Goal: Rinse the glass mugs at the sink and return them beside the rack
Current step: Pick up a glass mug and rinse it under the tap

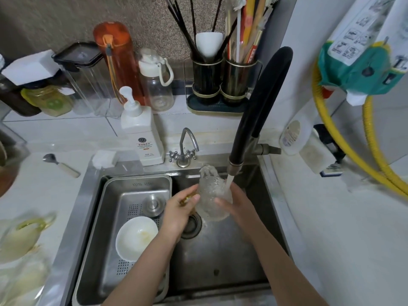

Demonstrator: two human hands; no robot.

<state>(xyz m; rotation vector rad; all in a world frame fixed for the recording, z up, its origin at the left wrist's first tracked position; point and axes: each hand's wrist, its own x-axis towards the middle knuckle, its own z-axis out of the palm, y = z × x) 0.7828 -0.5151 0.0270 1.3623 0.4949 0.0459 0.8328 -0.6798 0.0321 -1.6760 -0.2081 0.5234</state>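
Note:
Over the steel sink (223, 257) I hold a clear glass mug (210, 193) tilted under running water from the black faucet (260, 107). My left hand (178, 210) grips its amber handle on the left. My right hand (238, 206) cups the mug's body from the right, where the stream lands. Water splashes out of the mug's top. Another glass mug with a yellow handle (26, 235) stands blurred on the counter at the far left.
A steel drain tray (110, 217) in the sink's left half holds a white bowl (136, 238) and a drain plug. A soap pump bottle (141, 131), a small tap, bottles, a utensil holder and a spoon (60, 164) crowd the counter behind.

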